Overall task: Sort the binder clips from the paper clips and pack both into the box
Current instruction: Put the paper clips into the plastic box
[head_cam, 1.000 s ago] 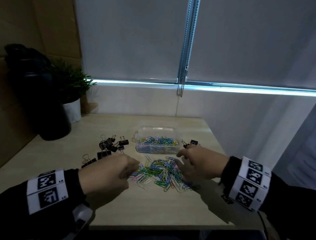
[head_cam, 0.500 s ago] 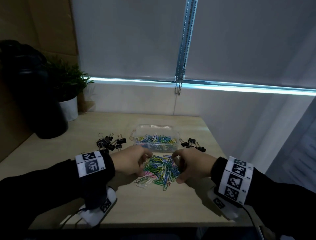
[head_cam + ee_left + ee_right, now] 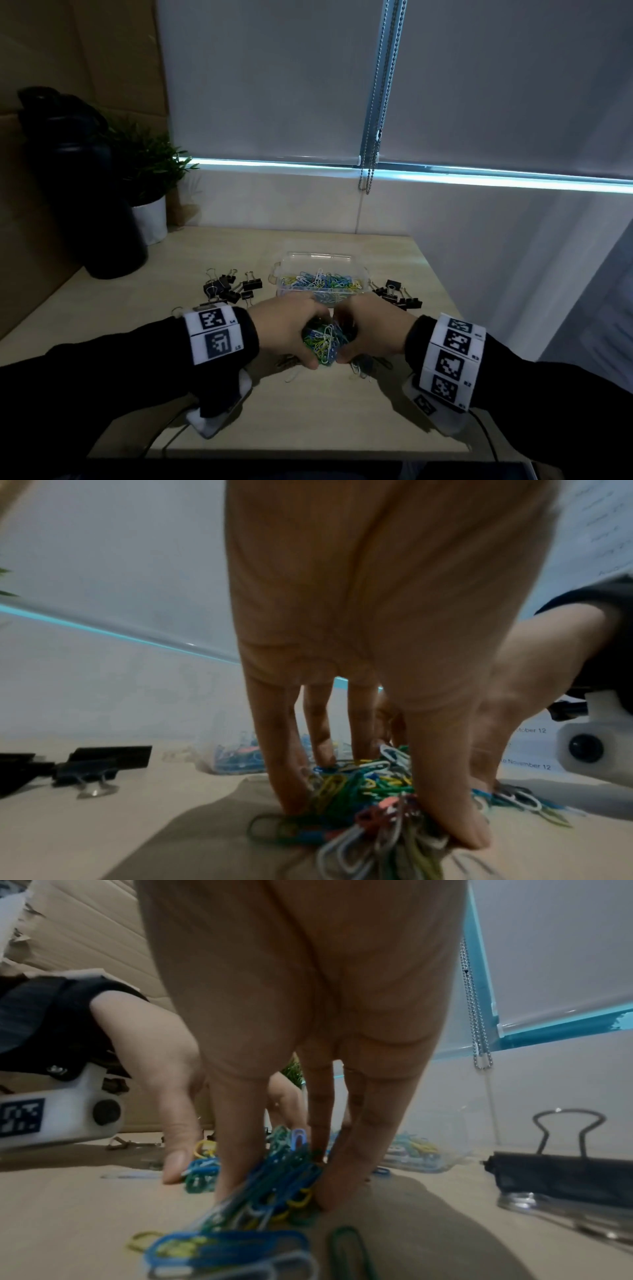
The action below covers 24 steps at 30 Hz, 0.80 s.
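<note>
Both hands meet at the near middle of the table (image 3: 325,411), cupped toward each other around a heap of coloured paper clips (image 3: 325,341). Left hand (image 3: 286,330): fingers curled down into the heap, thumb closing on the near side, clips bunched between them; in the left wrist view the fingertips (image 3: 291,791) touch the tabletop with clips wedged against the thumb. Right hand (image 3: 371,327): same posture, mirrored, fingers curled round the other side of the heap; right wrist view shows blue, green and yellow clips pressed between its thumb and fingers (image 3: 346,1177). A few stray clips (image 3: 363,370) lie flat on the wood under and just beside the right hand. The clear plastic box (image 3: 322,260) stands just beyond the hands, lid off, partly filled with paper clips. Black binder clips in two groups: one cluster (image 3: 229,287) left of the box, a smaller one (image 3: 397,294) right of it, both on the table outside the box. Dark bottle (image 3: 78,192) and potted plant (image 3: 147,178) at the far left corner.
</note>
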Each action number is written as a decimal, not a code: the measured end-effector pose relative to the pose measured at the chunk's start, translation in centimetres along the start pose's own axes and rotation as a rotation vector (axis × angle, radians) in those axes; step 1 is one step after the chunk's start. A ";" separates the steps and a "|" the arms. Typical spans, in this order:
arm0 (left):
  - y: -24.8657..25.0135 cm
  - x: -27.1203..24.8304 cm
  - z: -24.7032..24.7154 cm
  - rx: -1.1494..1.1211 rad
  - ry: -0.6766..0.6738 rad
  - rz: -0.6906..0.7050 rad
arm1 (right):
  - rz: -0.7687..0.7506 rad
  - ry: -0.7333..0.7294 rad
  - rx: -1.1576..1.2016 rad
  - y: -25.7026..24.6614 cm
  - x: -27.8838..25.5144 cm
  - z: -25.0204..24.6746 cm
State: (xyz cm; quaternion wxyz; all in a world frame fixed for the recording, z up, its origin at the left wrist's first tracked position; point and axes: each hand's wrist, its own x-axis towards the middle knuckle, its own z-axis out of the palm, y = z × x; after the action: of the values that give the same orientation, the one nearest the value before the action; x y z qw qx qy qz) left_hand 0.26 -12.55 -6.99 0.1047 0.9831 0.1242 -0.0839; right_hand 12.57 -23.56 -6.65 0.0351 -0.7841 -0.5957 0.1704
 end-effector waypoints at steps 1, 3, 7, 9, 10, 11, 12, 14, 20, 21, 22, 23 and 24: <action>0.1 0.2 -0.1 0.000 0.026 -0.002 | 0.002 0.018 -0.013 0.1 0.1 -0.1; 0.1 0.5 -0.2 -0.014 0.077 -0.009 | -0.009 0.060 -0.038 0.4 0.1 -0.2; -0.3 0.7 -0.6 -0.092 0.152 -0.046 | -0.023 0.124 -0.014 1.0 0.1 -1.2; -0.6 0.8 -0.8 -0.102 0.181 -0.053 | -0.028 0.140 0.032 1.4 0.1 -2.0; -0.7 0.8 -0.8 -0.106 0.190 -0.053 | -0.024 0.142 0.071 1.6 0.3 -2.5; -0.7 0.8 -0.8 -0.111 0.193 -0.057 | -0.020 0.153 0.112 1.9 0.5 -3.0; -0.8 0.8 -0.8 -0.115 0.194 -0.060 | -0.016 0.176 0.146 2.0 0.7 -3.6; -0.8 0.8 -0.7 -0.118 0.194 -0.065 | -0.006 0.250 0.234 2.2 1.4 -4.7; -1.1 0.7 -0.8 -0.146 0.190 -0.064 | -0.038 0.466 0.320 2.5 3.4 -6.3; -1.2 0.6 -0.9 -0.154 0.190 -0.066 | -0.031 0.432 0.296 2.7 3.6 -6.1; -1.2 0.5 -1.0 -0.160 0.190 -0.067 | -0.021 0.402 0.271 2.9 3.6 -5.8; -1.3 0.5 -1.1 -0.164 0.193 -0.068 | -0.015 0.381 0.245 3.1 3.5 -5.6; -1.5 0.5 -1.3 -0.167 0.200 -0.069 | -0.014 0.367 0.212 3.1 3.3 -5.3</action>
State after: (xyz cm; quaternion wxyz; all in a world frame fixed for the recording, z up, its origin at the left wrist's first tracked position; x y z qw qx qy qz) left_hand 0.48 -10.78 -6.12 0.1702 0.9696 0.1745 0.0215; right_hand 17.82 -20.60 -3.25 0.2265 -0.7897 -0.5636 0.0860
